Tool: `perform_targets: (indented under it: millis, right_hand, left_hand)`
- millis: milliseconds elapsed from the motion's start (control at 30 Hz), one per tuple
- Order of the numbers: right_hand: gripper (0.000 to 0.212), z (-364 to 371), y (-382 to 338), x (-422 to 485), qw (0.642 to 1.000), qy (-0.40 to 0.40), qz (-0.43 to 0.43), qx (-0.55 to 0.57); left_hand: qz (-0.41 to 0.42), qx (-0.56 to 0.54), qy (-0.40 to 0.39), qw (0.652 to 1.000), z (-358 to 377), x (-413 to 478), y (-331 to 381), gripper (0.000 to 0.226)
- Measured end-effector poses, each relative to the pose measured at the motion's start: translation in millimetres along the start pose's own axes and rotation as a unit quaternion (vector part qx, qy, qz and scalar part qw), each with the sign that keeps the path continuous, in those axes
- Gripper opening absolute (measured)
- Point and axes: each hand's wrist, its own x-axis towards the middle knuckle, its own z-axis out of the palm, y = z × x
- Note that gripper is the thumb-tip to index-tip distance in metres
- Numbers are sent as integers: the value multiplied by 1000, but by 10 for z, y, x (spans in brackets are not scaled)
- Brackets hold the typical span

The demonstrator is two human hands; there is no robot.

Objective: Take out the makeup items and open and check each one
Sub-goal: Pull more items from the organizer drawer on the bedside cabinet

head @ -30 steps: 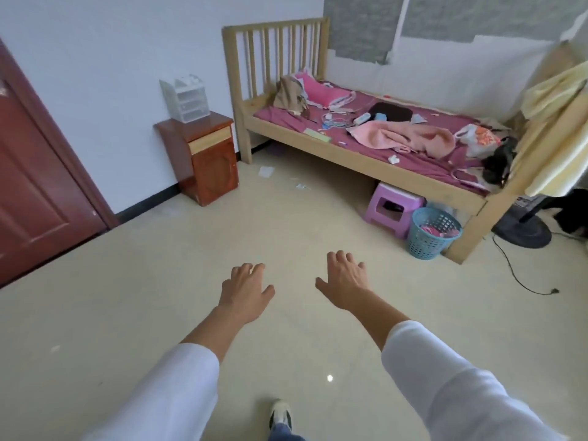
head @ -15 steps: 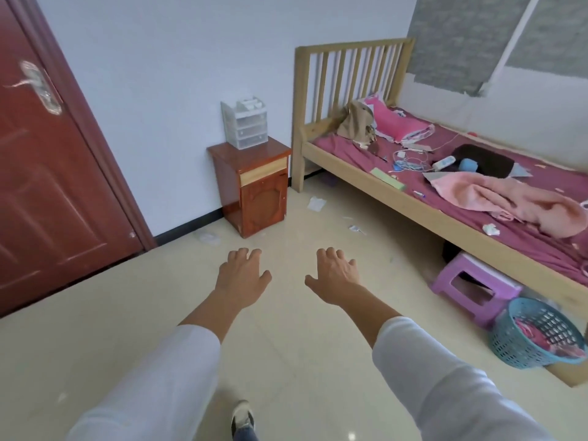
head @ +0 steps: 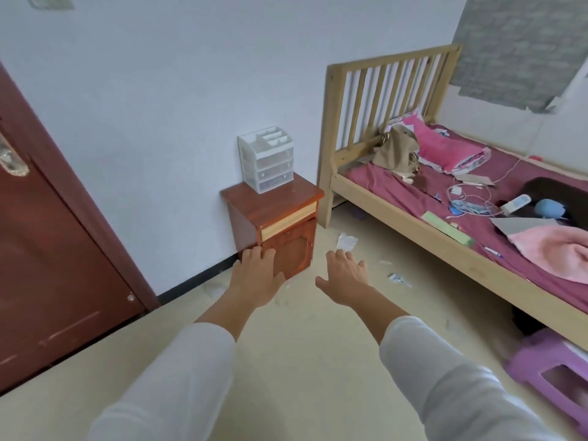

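Observation:
A clear plastic drawer organiser [head: 266, 159] stands on a small red-brown nightstand [head: 276, 223] against the white wall, with items dimly visible in its drawers. My left hand [head: 257, 276] is stretched forward, palm down, fingers apart and holding nothing; in the image it overlaps the nightstand's lower front. My right hand [head: 344, 278] is also extended, open and holding nothing, over the floor to the right of the nightstand. Both arms wear white sleeves.
A wooden bed [head: 397, 208] with a maroon sheet, pink pillow, brown bag, cables and a pink blanket fills the right. A purple stool [head: 552, 374] sits at lower right. A dark red door [head: 47, 249] stands at left. Paper scraps [head: 347, 241] litter the beige floor.
The view has swung left and closer, so the nightstand and organiser are larger and nearer the centre. Both hands stay open and stretched forward.

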Motion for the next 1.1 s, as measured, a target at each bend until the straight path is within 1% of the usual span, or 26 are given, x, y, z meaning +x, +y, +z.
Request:
perform_targets:
  millis: [133, 267, 400, 500, 667, 800, 933, 1100]
  right_hand:
    - [48, -91, 18, 1052, 1000, 9, -3, -1]
    - [53, -133, 54, 2190, 999, 25, -24, -18]
    - [59, -195, 164, 3254, 999, 4, -41, -32]
    - [56, -275, 207, 3950, 998, -7, -54, -42]
    - [66, -348, 127, 4836, 995, -45, -67, -54]
    - [67, -294, 22, 5436, 998, -53, -42, -1]
    - [65, -188, -88, 6022, 997, -77, -23, 19]
    - [64, -70, -296, 6699, 994, -103, -3, 41]
  left_hand:
    - [-6, -6, -2, 1000, -19, 991, -197, 37]
    - [-7, 9, 5, 1000, 53, 2094, -353, 45]
    - [-41, -10, -44, 998, 94, 3149, -455, 56]
    - [-59, -20, -61, 996, 67, 3786, -544, 59]
    - [-80, -16, -79, 994, 23, 4591, -809, 58]
    - [-96, -15, -107, 990, 82, 5156, -1055, 57]
    - [-84, -9, -119, 989, 157, 5700, -1304, 58]
    - [-35, 9, -96, 995, 257, 6339, -1674, 58]
